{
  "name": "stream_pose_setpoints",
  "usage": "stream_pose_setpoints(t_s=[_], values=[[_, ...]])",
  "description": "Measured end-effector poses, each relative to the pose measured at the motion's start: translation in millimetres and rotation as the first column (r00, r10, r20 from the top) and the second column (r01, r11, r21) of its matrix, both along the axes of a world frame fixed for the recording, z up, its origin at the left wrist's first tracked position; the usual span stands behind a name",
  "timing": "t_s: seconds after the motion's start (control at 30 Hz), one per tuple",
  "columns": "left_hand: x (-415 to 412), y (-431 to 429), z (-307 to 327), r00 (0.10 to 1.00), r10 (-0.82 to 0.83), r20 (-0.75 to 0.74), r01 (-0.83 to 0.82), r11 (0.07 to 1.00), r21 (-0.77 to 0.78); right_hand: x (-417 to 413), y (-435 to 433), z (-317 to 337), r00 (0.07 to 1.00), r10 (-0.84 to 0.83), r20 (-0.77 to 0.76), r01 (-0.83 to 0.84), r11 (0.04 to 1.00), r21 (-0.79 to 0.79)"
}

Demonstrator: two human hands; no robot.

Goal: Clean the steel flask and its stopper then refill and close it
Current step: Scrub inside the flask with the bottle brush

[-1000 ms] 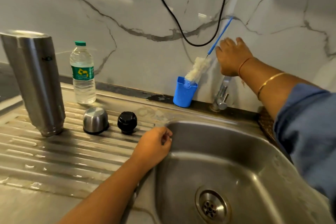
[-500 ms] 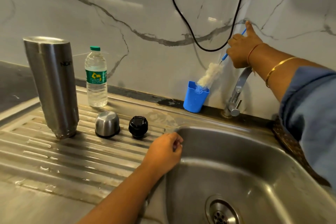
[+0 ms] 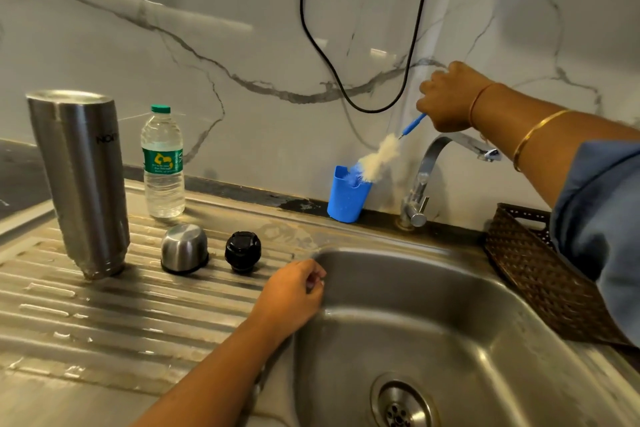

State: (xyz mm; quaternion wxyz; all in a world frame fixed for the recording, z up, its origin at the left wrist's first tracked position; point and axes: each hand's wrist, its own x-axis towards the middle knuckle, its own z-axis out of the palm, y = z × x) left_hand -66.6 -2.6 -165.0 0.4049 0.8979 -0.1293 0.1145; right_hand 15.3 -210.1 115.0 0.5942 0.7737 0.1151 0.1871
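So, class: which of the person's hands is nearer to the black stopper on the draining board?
Left. The left hand rests on the sink's rim, just right of the black stopper. The right hand is up by the wall, holding the bottle brush.

The right grip (image 3: 450,99) has the tap (image 3: 424,180) just below it and the blue cup (image 3: 346,198) lower-left. The basin (image 3: 433,315) beneath lies open. Left of the left grip (image 3: 291,298), the stopper (image 3: 242,251) and cap (image 3: 184,248) crowd the surface (image 3: 104,322).

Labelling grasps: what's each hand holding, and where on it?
Right hand grips the bottle brush by its blue handle, bristles in the blue cup. Left hand holds nothing, resting on the sink rim.
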Motion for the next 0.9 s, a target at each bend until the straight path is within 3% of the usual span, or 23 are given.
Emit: stream_pose_setpoints(t_s=[0.2,0.6,0.9], values=[[0.2,-0.5,2.2,1.000,-0.002,0.003,0.002,1.000,0.012,-19.6,-0.6,5.9,0.999,-0.017,0.047,0.017,1.000,0.015],[-7.6,-1.9,7.0,1.000,-0.015,-0.004,0.015,0.997,0.071,-66.3,-18.6,13.9,0.988,-0.018,0.153,-0.013,0.980,0.199],[-20.9,0.7,9.6,0.998,-0.066,0.000,0.065,0.993,0.102,-90.5,-23.4,-29.4,0.994,-0.030,0.102,-0.010,0.929,0.371]])
